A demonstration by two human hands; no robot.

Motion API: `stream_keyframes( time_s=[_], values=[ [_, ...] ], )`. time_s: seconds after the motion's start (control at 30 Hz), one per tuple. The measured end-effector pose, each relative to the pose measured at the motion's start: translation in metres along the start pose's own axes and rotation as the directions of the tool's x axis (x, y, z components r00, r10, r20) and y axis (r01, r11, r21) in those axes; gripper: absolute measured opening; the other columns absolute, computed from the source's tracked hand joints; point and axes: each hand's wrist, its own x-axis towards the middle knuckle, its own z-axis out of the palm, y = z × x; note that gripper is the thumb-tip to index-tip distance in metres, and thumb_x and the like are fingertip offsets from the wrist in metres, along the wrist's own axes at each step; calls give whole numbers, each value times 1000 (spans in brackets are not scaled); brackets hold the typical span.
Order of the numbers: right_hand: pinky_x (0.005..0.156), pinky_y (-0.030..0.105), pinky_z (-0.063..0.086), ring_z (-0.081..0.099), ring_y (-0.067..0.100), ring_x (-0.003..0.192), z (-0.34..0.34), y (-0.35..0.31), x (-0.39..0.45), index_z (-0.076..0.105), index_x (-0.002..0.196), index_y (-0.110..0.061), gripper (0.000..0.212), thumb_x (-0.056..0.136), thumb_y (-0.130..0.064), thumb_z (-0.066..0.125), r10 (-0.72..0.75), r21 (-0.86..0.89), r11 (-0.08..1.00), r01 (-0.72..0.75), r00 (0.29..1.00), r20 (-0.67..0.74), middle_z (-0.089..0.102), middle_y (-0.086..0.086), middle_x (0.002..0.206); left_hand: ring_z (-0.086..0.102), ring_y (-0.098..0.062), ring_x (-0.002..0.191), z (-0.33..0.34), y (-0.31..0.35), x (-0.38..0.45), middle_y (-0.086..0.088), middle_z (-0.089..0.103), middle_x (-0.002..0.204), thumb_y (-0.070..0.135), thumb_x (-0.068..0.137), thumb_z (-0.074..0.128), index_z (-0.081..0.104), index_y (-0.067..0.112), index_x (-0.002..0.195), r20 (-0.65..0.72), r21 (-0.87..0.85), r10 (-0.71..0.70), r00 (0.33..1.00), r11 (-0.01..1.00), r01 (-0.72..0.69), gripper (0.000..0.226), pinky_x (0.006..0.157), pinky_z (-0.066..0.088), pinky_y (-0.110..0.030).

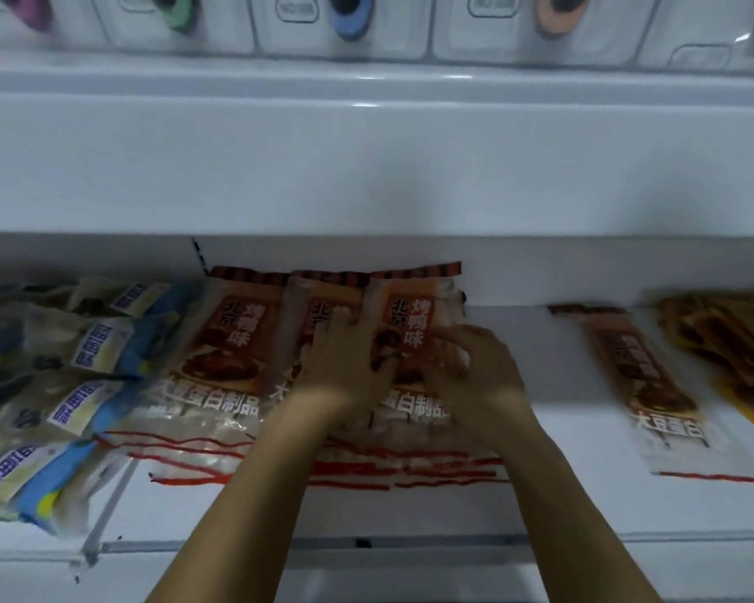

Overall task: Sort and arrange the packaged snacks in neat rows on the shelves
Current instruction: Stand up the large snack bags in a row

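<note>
A person's two bare forearms reach forward over a white shelf (584,507), seen from above by the head camera. Both hands rest on a group of clear snack packets with brown and orange labels (231,341) that lie flat side by side in the middle of the shelf, their tops against the back wall.

The left hand (345,359) lies palm down on the middle packet (318,315), its fingers fairly straight and spread, pressing on the wrapper. The right hand (471,372) sits just beside it on the rightmost packet of the group (410,319), its fingers bent towards the label; the blur makes it impossible to tell whether they pinch the wrapper or only press on it. The two hands are close together, nearly touching.

The packets overlap slightly, and red stripes mark their near ends. A single packet of the same kind (654,385) lies alone to the right, well apart from the group and slightly slanted. At the far right edge is a pile of yellow-orange packets (723,341). To the left, beyond a thin clear divider (105,511), a loose heap of packets with blue and white labels (62,385) fills that section.

Above, on an upper shelf (366,80), stand white boxes (345,23) with coloured oval shapes in purple, green, blue and orange.
</note>
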Motion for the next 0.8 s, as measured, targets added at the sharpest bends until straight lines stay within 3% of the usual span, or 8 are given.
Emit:
stream_keyframes(
  time_s=[0.1, 0.2, 0.27, 0.4, 0.47, 0.63, 0.73, 0.8],
  values=[
    [104, 34, 46, 56, 21, 124, -5, -7, 1, 76, 115, -22, 23, 92, -22, 73, 18, -22, 1000, -19, 999, -45, 66, -5, 119, 31, -33, 143, 2, 1, -4, -3, 38, 150, 54, 94, 56, 42, 41, 146, 64, 18, 18, 998, 1000, -19, 55, 115, 34, -58],
    [106, 21, 31, 57, 32, 123, -10, -5, -1, 75, 115, -4, 21, 98, -11, 65, -62, -99, 993, 61, 998, -8, 68, 15, 128, 42, -29, 138, 5, 2, -4, -2, 46, 145, 65, 87, 52, 45, 40, 145, 55, -32, 35, 998, 999, -33, 64, 111, 42, -51],
    [101, 20, 32, 57, 29, 120, -12, -1, 1, 73, 118, -4, 23, 98, -12, 66, -42, -96, 994, 43, 999, 8, 67, 13, 127, 55, -24, 126, 9, 2, -3, 0, 55, 135, 73, 77, 43, 51, 37, 141, 19, -77, 49, 999, 996, -47, 73, 104, 50, -46],
    [80, 14, 39, 57, 13, 112, -17, 12, 11, 68, 126, -23, 30, 95, -26, 69, 32, -2, 999, -32, 999, -3, 59, -9, 115, 62, -15, 110, 12, 12, -1, 7, 65, 119, 60, 87, 54, 61, 34, 129, 17, -139, 78, 997, 987, -75, 50, 95, 56, -41],
    [80, 9, 38, 54, 3, 108, -20, 24, 13, 64, 129, -30, 34, 96, -37, 68, 47, 39, 998, -47, 999, 3, 54, -18, 114, 62, -14, 112, 15, 16, 0, 9, 65, 120, 60, 88, 53, 61, 35, 128, 15, -114, 62, 998, 992, -60, 48, 95, 55, -41],
    [99, 24, 45, 55, 5, 116, -56, 78, -2, 63, 130, -31, 36, 95, -33, 70, 125, 76, 990, -117, 987, -105, 55, -17, 126, 54, -26, 129, 22, 55, 8, 5, 57, 137, 68, 86, 50, 56, 40, 130, -104, -38, 36, 994, 998, -40, 52, 105, 48, -54],
    [96, 36, 49, 62, 30, 112, -97, 135, -11, 70, 120, -13, 32, 91, -28, 69, 106, -170, 972, -160, 952, -289, 66, 4, 119, 54, -22, 128, 38, 108, 11, 7, 56, 133, 54, 93, 55, 60, 32, 128, -140, -149, 156, 978, 973, -176, 41, 113, 42, -43],
    [89, 46, 54, 63, 45, 103, -123, 172, -15, 70, 118, -6, 52, 86, -43, 54, 172, -283, 922, -265, 934, -314, 66, 22, 118, 46, -16, 134, 59, 142, 9, 12, 48, 138, 45, 99, 57, 54, 30, 137, -65, -144, 219, 974, 963, -226, 41, 120, 21, -22]
  ],
)
